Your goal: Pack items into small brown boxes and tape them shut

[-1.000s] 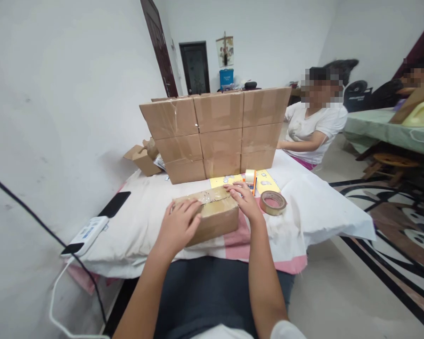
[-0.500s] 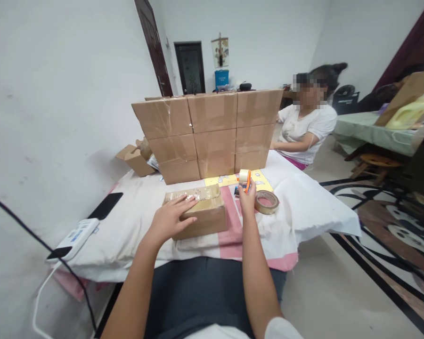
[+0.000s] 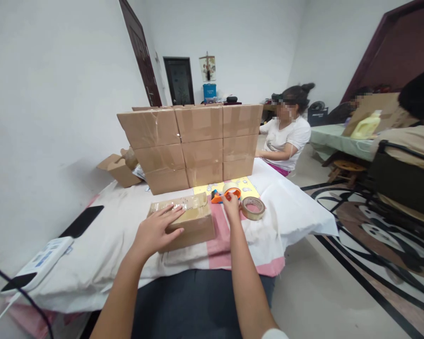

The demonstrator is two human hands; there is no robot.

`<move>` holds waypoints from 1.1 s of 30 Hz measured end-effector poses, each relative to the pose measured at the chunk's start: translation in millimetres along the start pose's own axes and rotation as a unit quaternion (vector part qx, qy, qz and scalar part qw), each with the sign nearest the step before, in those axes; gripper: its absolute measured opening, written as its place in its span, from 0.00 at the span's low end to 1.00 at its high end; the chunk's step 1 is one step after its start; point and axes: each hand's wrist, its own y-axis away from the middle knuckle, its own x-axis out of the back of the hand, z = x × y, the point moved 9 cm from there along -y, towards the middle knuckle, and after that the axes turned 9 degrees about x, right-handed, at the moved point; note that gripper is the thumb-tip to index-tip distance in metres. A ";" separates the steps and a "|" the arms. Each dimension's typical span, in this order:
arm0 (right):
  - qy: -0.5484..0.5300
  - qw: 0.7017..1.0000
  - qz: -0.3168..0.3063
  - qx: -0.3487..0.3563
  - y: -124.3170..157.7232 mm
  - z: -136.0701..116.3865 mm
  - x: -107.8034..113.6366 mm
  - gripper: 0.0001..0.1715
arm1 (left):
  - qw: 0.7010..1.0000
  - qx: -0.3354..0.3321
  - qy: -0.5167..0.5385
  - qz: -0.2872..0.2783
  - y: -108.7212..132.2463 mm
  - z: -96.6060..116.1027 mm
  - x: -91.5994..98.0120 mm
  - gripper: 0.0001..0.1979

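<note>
A small taped cardboard box lies on the cloth-covered table in front of me. My left hand rests flat on its top, fingers spread. My right hand reaches past the box's right end and grips an orange tape dispenser that lies on a yellow sheet. A loose roll of brown tape sits just right of that hand.
A wall of stacked cardboard boxes stands behind. An open box lies at far left. A black phone and a white device sit near the left edge. A person in white sits across; another person sits at right.
My right hand left the box top, reached to the tape dispenser and closed on it, tipping it down. My left hand stayed on the box. The view swung left.
</note>
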 end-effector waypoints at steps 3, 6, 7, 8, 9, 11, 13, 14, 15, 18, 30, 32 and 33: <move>-0.016 1.000 0.002 -0.019 1.7 -0.6 1.1 0.20 | 1.000 0.001 0.016 0.013 0.2 0.2 1.3 0.26; -0.028 0.998 0.023 -0.051 2.7 2.0 2.1 0.20 | 1.000 0.001 0.014 0.019 0.8 1.1 1.5 0.26; -0.032 0.997 0.034 -0.066 2.6 3.7 1.7 0.19 | 1.000 0.001 0.012 0.020 1.0 1.3 1.7 0.26; -0.039 0.995 0.044 -0.079 2.3 5.3 0.8 0.18 | 1.000 0.001 0.011 0.022 1.3 1.5 2.0 0.26; -0.048 0.993 0.054 -0.091 1.9 6.6 -0.5 0.17 | 1.000 0.002 0.013 0.023 1.4 1.6 2.5 0.26; -0.079 0.989 0.069 -0.102 0.5 7.1 -3.8 0.14 | 1.000 0.001 0.019 0.023 1.1 1.5 2.9 0.26; -0.126 0.984 0.077 -0.098 -1.0 4.5 -7.1 0.14 | 1.000 0.002 0.020 0.016 0.2 0.9 1.9 0.27; -0.156 0.980 0.080 -0.093 -1.5 2.5 -8.2 0.14 | 1.000 0.002 0.017 0.013 -0.5 0.5 1.3 0.27; -0.188 0.975 0.083 -0.088 -1.9 0.3 -8.8 0.14 | 1.000 0.002 0.014 0.010 -1.1 0.1 0.8 0.27; -0.292 0.948 0.096 -0.081 -1.5 -5.7 -7.3 0.14 | 1.000 0.004 0.000 0.002 -2.6 -0.8 -0.4 0.27; -0.615 0.774 0.086 -0.125 14.1 -7.7 29.8 0.20 | 1.000 -0.016 -0.003 0.018 -4.1 -6.9 -7.3 0.28; -0.621 0.767 0.095 -0.129 12.4 -6.5 40.1 0.23 | 1.000 -0.018 -0.004 0.022 -4.8 -8.5 -8.9 0.28; -0.614 0.772 0.103 -0.127 11.6 -6.6 46.3 0.24 | 1.000 -0.019 -0.005 0.022 -4.9 -8.9 -9.6 0.28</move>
